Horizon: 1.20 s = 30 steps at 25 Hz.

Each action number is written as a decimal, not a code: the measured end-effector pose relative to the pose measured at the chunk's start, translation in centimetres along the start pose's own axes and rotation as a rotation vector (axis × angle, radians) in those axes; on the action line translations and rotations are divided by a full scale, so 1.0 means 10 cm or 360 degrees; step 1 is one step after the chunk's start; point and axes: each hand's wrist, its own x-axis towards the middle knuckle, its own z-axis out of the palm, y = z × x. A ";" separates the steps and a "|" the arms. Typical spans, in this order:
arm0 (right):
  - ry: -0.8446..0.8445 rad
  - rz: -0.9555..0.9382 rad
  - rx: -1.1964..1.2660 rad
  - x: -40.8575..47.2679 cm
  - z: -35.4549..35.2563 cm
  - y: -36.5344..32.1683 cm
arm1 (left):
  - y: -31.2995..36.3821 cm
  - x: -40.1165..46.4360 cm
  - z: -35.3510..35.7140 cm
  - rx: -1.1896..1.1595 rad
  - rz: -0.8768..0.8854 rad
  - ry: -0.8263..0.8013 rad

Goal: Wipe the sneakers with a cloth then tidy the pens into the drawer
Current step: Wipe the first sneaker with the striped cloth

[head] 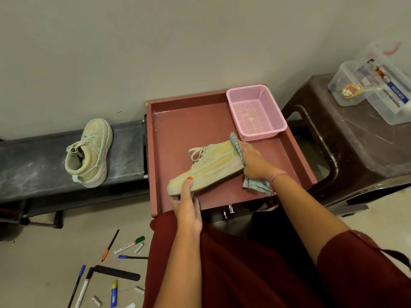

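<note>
A pale green and yellow sneaker (211, 167) is held over the open reddish drawer (189, 121). My left hand (188, 205) grips its toe end, thumb on top. My right hand (253, 161) holds a light blue striped cloth (255, 185) against the sneaker's heel end; the cloth wraps over the heel and hangs below my wrist. The second sneaker (91, 152) lies on a dark bench to the left. Several pens and markers (129, 245) are scattered on the floor at lower left.
An empty pink mesh basket (255, 112) sits in the drawer's far right corner. A brown plastic stool (355, 147) at right carries clear plastic boxes (373, 85). The dark bench (33, 170) runs along the wall. My maroon-clad lap fills the bottom.
</note>
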 end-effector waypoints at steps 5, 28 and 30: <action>-0.0503 0.0035 -0.0035 0.18 -0.12 0.25 | -0.02 -0.03 0.01 -0.0046 0.0064 -0.0033; 0.0176 -0.0283 -0.0483 -0.98 0.82 -0.78 | -0.06 -0.01 0.01 0.0171 0.0230 0.0086; 0.0232 -0.0450 -0.0509 -0.98 0.74 -0.71 | -0.06 0.00 0.01 0.0170 0.0238 0.0064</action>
